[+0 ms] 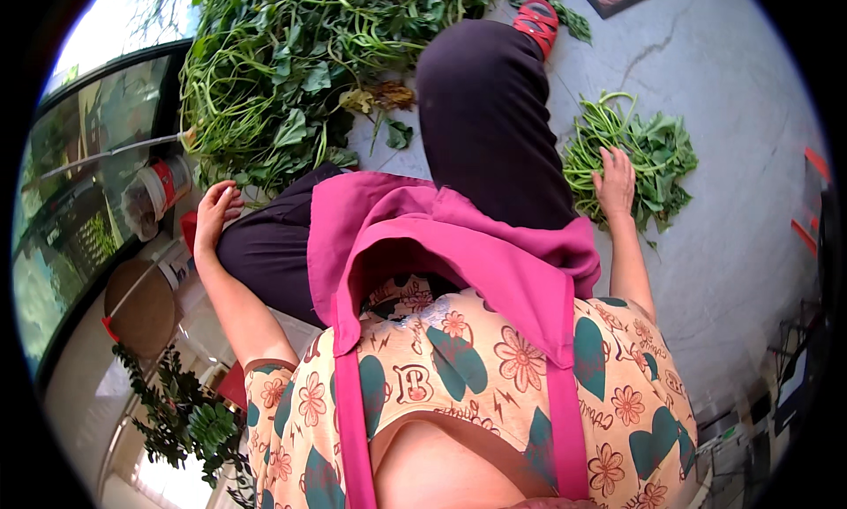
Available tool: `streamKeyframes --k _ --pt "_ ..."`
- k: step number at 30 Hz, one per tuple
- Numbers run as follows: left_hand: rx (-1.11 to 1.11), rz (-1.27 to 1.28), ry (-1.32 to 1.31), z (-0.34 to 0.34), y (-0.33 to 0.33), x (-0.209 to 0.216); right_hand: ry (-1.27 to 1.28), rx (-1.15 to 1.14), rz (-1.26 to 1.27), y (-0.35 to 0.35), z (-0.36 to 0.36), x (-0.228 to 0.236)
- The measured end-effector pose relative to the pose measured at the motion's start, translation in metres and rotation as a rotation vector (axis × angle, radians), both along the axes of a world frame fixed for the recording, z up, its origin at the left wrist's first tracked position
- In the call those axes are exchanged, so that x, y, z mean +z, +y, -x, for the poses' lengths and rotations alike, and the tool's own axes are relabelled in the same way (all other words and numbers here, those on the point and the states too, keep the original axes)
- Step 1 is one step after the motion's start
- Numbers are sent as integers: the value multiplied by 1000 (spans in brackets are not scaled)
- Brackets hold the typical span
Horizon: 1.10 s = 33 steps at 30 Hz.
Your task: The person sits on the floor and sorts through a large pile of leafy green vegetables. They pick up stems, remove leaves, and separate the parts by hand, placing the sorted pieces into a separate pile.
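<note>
I sit on the floor with dark trousers and a pink apron (459, 244) over a flowered shirt. My right hand (615, 181) lies flat, fingers apart, on a small bundle of leafy green stems (648, 156) at my right side. My left hand (215, 211) hangs loosely open above my left knee and holds nothing. It is close to the edge of a large heap of long green stems and leaves (291, 77) spread ahead of me on the left.
A red sandal (538, 19) shows on my far foot. A plastic jar with a red band (159, 191) and a round brown lid (141, 306) lie at my left by a glass door. A potted plant (190, 421) stands lower left. Grey cracked concrete floor (732, 235) spreads to the right.
</note>
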<state>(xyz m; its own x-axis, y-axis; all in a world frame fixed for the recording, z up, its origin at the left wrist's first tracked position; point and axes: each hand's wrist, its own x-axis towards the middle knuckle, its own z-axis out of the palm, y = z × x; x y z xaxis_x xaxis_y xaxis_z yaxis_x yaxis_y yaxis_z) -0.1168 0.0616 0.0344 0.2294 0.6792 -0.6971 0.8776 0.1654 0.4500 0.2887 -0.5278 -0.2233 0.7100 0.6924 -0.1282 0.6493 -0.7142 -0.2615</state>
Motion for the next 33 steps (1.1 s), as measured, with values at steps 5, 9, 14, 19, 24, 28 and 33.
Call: streamKeyframes --k 5,9,14,19,24,28,33 --pt "-127 -372 -141 -51 -22 12 41 -392 -358 49 -63 18" --pt "-266 -527 -166 -67 -30 9 166 -253 -868 152 -104 162" --pt "-351 -628 -414 -123 -39 10 650 519 -1298 245 -23 331" --pt "-462 -619 -470 -145 -34 0 1734 1201 -1254 298 89 392" --pt "-620 -645 -294 -133 -25 -6 2229 734 -1681 305 179 408" --pt "-478 -626 -335 -111 -32 17 2414 729 -1401 326 168 428" --pt "-454 -613 -313 -74 -32 9 2577 706 -1449 348 198 420"
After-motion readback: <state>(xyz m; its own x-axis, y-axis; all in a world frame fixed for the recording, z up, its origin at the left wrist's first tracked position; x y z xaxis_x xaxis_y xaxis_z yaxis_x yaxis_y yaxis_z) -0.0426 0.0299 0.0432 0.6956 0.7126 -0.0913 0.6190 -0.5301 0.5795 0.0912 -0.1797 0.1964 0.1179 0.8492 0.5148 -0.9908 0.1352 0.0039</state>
